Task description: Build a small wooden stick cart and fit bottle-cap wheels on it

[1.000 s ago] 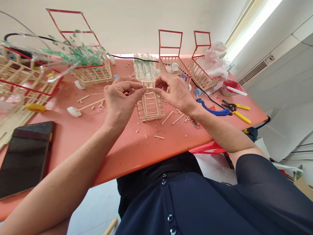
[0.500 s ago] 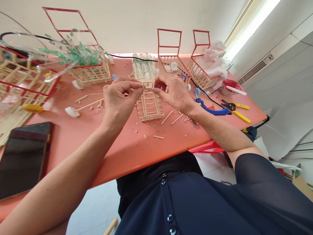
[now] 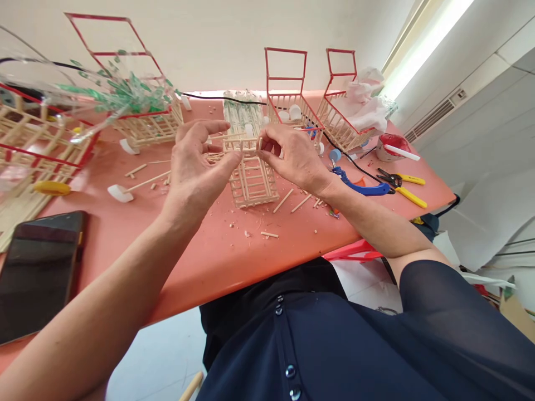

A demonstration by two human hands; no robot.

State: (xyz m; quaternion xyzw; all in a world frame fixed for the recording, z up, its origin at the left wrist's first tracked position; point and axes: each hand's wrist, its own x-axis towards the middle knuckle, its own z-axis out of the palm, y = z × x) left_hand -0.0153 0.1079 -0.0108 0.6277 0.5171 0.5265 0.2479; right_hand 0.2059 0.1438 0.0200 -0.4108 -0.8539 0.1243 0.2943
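A small frame of pale wooden sticks (image 3: 253,186) lies on the pinkish-red table between my hands. My left hand (image 3: 195,161) is at the frame's left far end, thumb and fingers spread apart, with the thumb tip close to a short upright stick. On the other side, my right hand (image 3: 290,153) pinches a short wooden stick (image 3: 259,146) at the frame's far right corner. Whether that stick is joined to the frame I cannot tell. Behind the frame lies a plastic bag of sticks (image 3: 243,114).
Stick carts with red rims, such as one cart (image 3: 296,108), line the wall. Blue-handled cutters (image 3: 363,188), yellow-handled pliers (image 3: 403,186) and a red paint cup (image 3: 392,147) lie right. A phone (image 3: 42,273) and a white-ended stick (image 3: 120,193) lie left.
My left fingers have opened away from the thumb and off the left upright stick. My right hand keeps its pinch. The view has shifted slightly.
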